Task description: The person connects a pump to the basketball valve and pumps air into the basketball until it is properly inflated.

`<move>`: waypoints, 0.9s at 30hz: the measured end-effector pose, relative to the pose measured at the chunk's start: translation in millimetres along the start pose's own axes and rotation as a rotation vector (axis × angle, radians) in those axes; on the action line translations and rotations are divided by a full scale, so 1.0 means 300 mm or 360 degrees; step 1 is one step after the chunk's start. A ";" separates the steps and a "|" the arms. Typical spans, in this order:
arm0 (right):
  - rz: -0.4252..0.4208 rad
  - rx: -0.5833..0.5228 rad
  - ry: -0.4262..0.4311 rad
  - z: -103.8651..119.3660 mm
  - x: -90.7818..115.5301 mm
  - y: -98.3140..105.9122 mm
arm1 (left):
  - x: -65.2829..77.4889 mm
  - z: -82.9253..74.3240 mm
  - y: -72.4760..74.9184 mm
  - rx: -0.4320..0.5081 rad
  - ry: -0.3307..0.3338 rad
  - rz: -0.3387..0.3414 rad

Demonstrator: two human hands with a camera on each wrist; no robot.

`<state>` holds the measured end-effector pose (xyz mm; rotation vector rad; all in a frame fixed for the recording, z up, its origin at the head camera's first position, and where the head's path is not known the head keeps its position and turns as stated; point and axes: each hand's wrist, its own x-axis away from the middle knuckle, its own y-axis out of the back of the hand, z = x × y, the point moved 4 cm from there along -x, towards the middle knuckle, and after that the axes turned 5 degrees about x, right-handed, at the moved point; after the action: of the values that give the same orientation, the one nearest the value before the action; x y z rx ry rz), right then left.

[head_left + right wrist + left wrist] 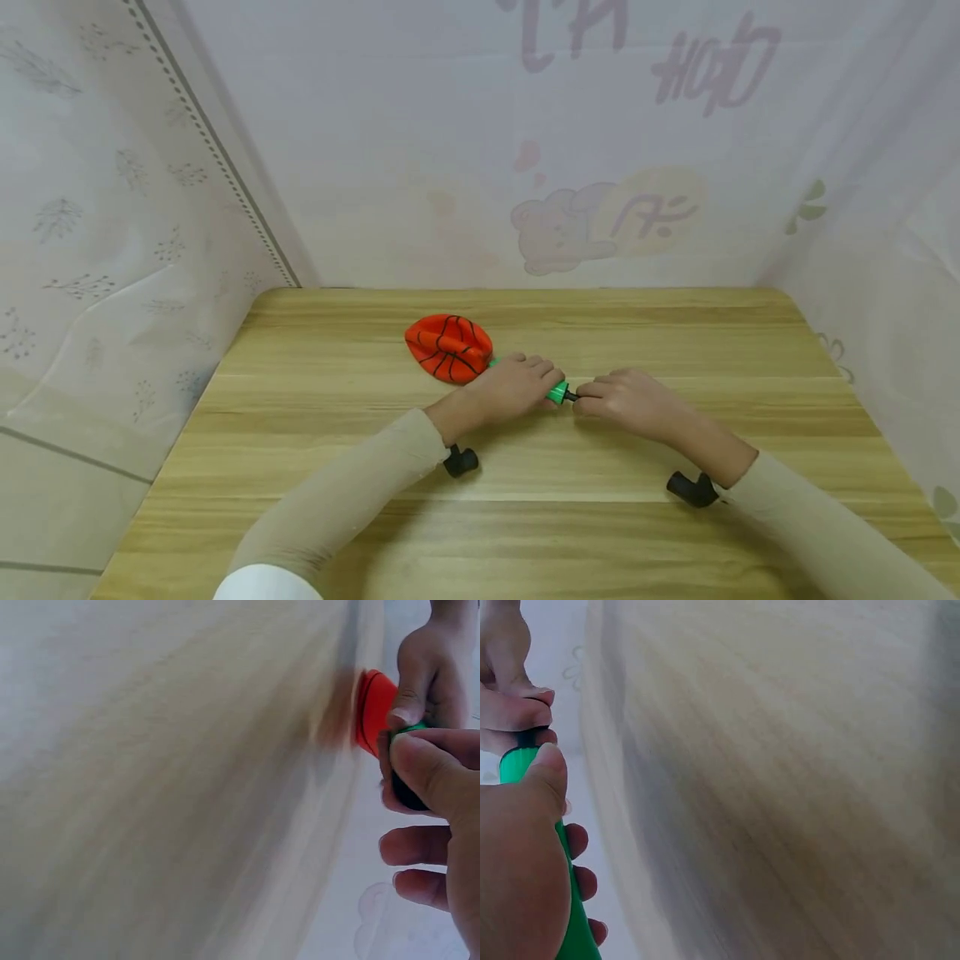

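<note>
A deflated red ball with black lines [450, 347] lies dented near the middle of the table. From its right side runs a green hand pump [557, 392]. My left hand [513, 388] grips the pump's green barrel, with the fingers curled round it in the left wrist view. At the pump's other end, my right hand [626, 403] pinches the black handle [409, 787] between thumb and fingers. Only a short piece of black shaft shows between the barrel and that hand. How the pump joins the ball is hidden behind the left hand.
The wooden table [300, 400] ends at a pale printed curtain [420, 150] behind, with more cloth at both sides. A black wrist mount [460, 461] hangs below the left wrist, and another black mount [692, 489] below the right.
</note>
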<state>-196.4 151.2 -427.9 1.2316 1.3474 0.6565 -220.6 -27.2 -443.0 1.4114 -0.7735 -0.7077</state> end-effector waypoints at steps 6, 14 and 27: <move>-0.0062 0.0033 -0.0020 0.006 0.026 0.003 | 0.004 0.013 0.001 0.0043 -0.0008 -0.0017; -0.0101 0.0052 -0.0049 0.056 0.162 0.070 | 0.026 0.026 0.001 0.0084 -0.0062 -0.0063; -0.0082 0.0105 -0.0081 0.054 0.180 0.088 | 0.021 0.021 -0.001 0.0119 -0.0059 -0.0047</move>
<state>-163.6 204.1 -426.4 1.2541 1.3633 0.5446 -222.2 -35.9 -442.8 1.4833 -0.8168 -0.7359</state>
